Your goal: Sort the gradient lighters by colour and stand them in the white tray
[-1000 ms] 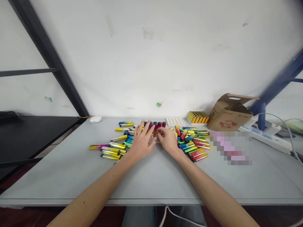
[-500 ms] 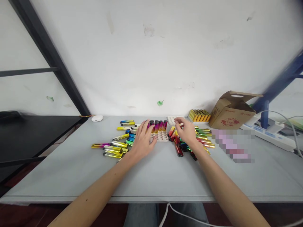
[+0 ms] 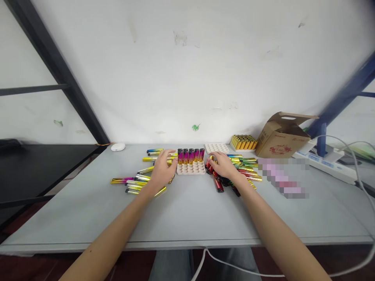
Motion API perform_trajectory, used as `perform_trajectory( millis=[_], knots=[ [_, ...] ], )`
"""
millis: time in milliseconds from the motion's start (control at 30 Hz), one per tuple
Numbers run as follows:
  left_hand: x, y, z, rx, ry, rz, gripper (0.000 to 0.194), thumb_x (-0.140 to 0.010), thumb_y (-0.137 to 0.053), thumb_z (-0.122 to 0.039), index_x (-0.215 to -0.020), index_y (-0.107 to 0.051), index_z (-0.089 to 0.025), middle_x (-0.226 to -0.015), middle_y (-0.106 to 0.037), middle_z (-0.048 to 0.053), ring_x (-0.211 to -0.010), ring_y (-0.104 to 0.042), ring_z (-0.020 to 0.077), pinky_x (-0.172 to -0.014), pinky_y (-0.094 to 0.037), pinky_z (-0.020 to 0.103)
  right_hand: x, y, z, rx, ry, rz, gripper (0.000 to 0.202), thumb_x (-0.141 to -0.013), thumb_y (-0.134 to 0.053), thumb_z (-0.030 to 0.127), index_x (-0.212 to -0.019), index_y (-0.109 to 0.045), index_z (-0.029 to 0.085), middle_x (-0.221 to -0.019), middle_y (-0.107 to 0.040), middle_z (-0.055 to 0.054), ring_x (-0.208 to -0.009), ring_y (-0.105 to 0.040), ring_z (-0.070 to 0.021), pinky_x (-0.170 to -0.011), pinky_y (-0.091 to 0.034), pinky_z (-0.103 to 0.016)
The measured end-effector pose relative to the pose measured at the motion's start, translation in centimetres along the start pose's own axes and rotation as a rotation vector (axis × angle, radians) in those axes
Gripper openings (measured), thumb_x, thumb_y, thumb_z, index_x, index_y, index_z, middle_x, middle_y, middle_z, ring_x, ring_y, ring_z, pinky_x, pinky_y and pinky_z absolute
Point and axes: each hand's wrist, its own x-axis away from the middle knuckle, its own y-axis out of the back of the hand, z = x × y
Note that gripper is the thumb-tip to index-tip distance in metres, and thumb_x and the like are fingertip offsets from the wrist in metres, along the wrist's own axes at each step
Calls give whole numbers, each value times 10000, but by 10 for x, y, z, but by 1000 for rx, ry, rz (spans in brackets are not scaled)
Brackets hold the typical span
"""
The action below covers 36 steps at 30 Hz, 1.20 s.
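Observation:
Purple-and-gold lighters (image 3: pixel 191 156) stand upright in the back rows of a white tray with round holes (image 3: pixel 191 169); its front holes are bare. My left hand (image 3: pixel 162 168) is just left of the tray, fingers spread, holding nothing, above loose shiny lighters (image 3: pixel 142 184). Right of the tray, my right hand (image 3: pixel 224 165) reaches over a pile of red lighters (image 3: pixel 218 182), its fingers bent and thumb apart. Its fingertips are close to the pile; whether they touch a lighter is hard to see.
At the back stand a second white holed tray (image 3: pixel 216 148), a tray of upright yellow lighters (image 3: pixel 243 143) and an open cardboard box (image 3: pixel 283 138). A power strip (image 3: pixel 328 166) with cables lies at right. A small white case (image 3: pixel 118 147) is at back left.
My left hand has drawn away from the tray to the left, uncovering the standing lighters. My right hand has lowered from beside the back tray toward the red lighters. The view shifted slightly.

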Motion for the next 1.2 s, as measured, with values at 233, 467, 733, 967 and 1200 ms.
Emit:
perform_trajectory(
  millis=[233,467,733,967,1200],
  knots=[
    [17,84,44,-138,-117,181,322,-853,-417,-316,-1068,-648,-251,-1210,-640,39,-1136,-581,232,-983,-457,381,-1,2,4,12,-12,-7,401,-950,-406,393,-1215,-576,145,-1243,-606,-139,-1211,-498,-263,-1024,-338,-371],
    [38,146,110,-378,94,251,414,-766,-540,-451,-1131,-659,-296,-1208,-668,-17,-1127,-602,295,-939,-488,395,0,2,7,-17,3,-30,378,-924,-459,340,-1210,-575,124,-1232,-606,-150,-1190,-508,-267,-1012,-355,-371],
    [19,129,131,-304,186,221,291,-635,-608,-392,-887,-686,-267,-949,-723,29,-826,-678,317,-831,-529,444,0,-2,2,-82,41,-18,372,-910,-478,351,-1200,-575,139,-1232,-598,-144,-1204,-500,-255,-1009,-366,-375],
    [-4,124,119,-221,318,-74,450,-596,-734,-552,-917,-658,-245,-922,-682,30,-773,-668,289,-777,-541,438,-2,-1,2,-122,50,-65,350,-905,-492,340,-1178,-583,140,-1214,-604,-137,-1205,-499,-250,-1018,-365,-374],
    [-27,57,23,510,261,-26,442,-542,-837,-421,-866,-688,-160,-873,-712,66,-872,-665,235,-827,-539,357,-1,1,6,-145,83,-132,302,-900,-494,304,-1131,-607,146,-1184,-612,-128,-1161,-521,-242,-1004,-385,-367]
  ],
)
